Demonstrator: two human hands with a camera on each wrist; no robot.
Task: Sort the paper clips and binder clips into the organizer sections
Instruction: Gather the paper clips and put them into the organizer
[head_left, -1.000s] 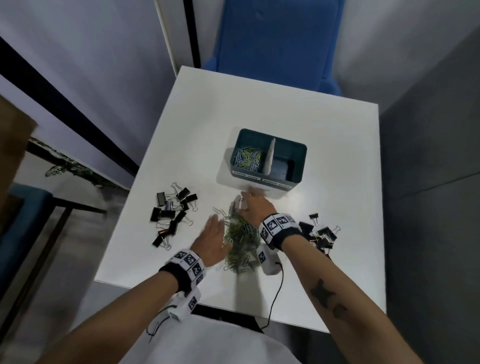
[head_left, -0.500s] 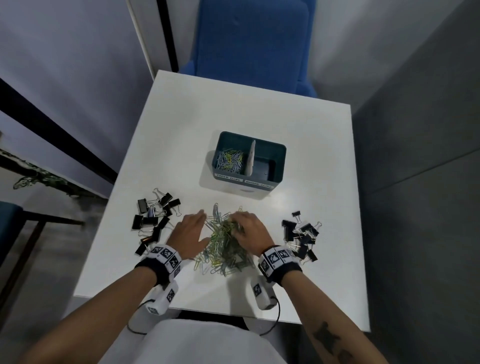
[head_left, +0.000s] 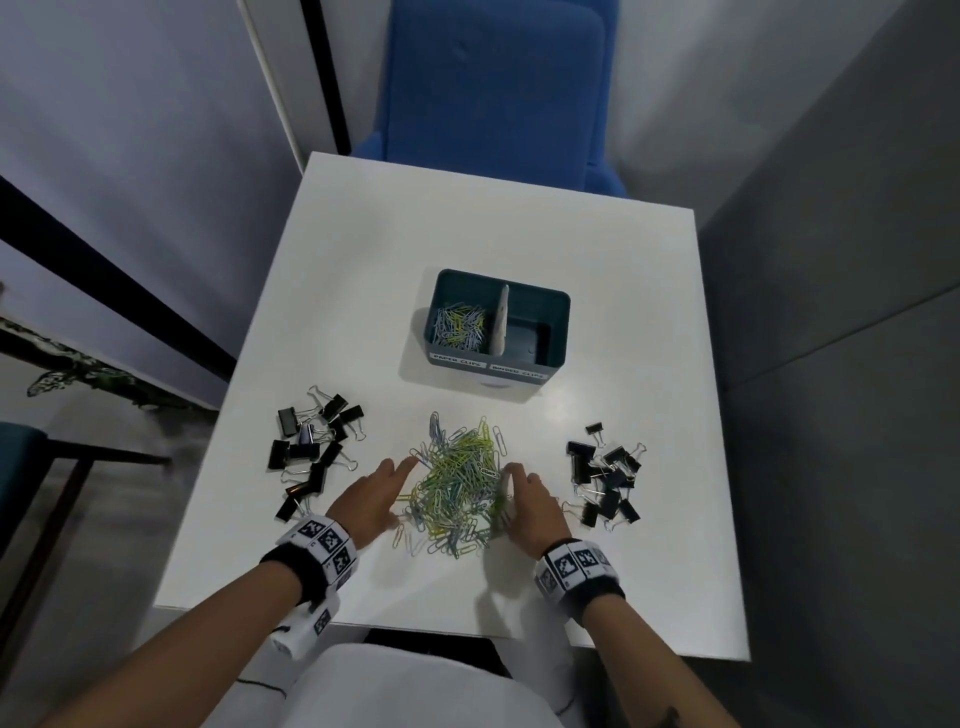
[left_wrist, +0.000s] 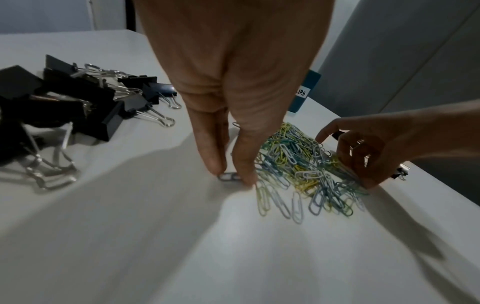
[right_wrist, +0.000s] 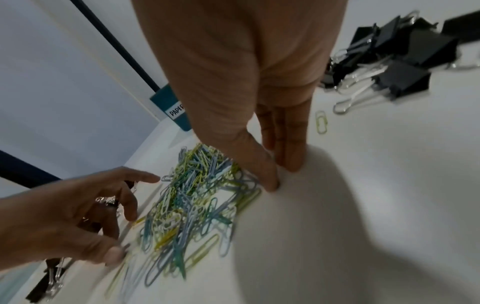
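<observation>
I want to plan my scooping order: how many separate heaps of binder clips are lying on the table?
2. One heap of binder clips lies left of the paper clip pile, beyond the left hand; the other heap lies right of it, beside the right hand. None shows in the organizer.

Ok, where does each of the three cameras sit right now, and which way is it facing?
Head: above the person, looking forward and down on the white table, organizer, paper clip pile and two binder clip piles; both forearms, left hand and right hand show.
Left wrist: under the left hand, looking along its fingers; the right hand shows opposite.
Right wrist: under the right hand, looking along its fingers; the left hand shows opposite.
Shared: all three see the paper clip pile; both wrist views catch an organizer corner.
</observation>
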